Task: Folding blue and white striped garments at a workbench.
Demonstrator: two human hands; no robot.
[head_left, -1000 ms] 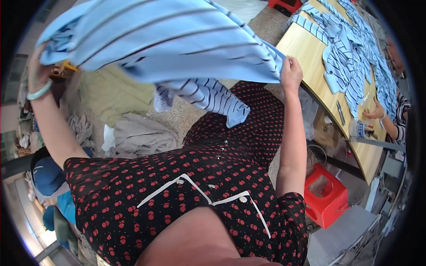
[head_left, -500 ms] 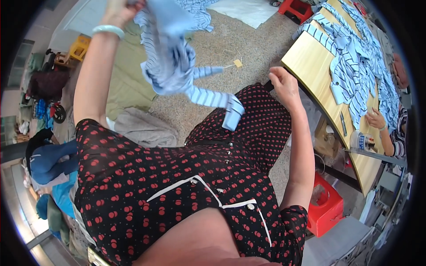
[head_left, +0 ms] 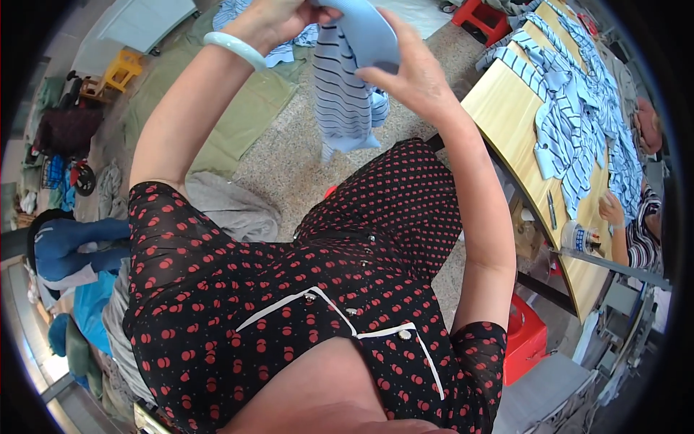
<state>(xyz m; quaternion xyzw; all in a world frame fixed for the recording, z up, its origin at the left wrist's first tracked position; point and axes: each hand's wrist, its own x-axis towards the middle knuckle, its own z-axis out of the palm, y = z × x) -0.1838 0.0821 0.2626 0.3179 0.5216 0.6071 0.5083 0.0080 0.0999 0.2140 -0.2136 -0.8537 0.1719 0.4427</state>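
Note:
Up in front of me hangs a light blue garment with dark stripes, apparently a shirt (head_left: 343,98), its plain blue collar-like part (head_left: 369,32) on top. My left hand (head_left: 285,18), with a pale bangle on the wrist, pinches it at the upper edge of the view; some fingertips are cut off there. My right hand (head_left: 419,72) is closed around the right side of the plain part, thumb below and fingers above. The striped cloth drops below both hands, clear of the floor.
More striped garments (head_left: 578,108) are heaped on a wooden table (head_left: 499,101) at the right, where another person's hand (head_left: 613,210) rests. Red stools (head_left: 524,340) stand by it. A green cloth (head_left: 210,123) and grey cloth (head_left: 238,206) lie on the floor.
The shirt has moved right and now hangs straighter instead of swinging loosely. My left hand came right with it, and my right hand rose from beside the table and took hold.

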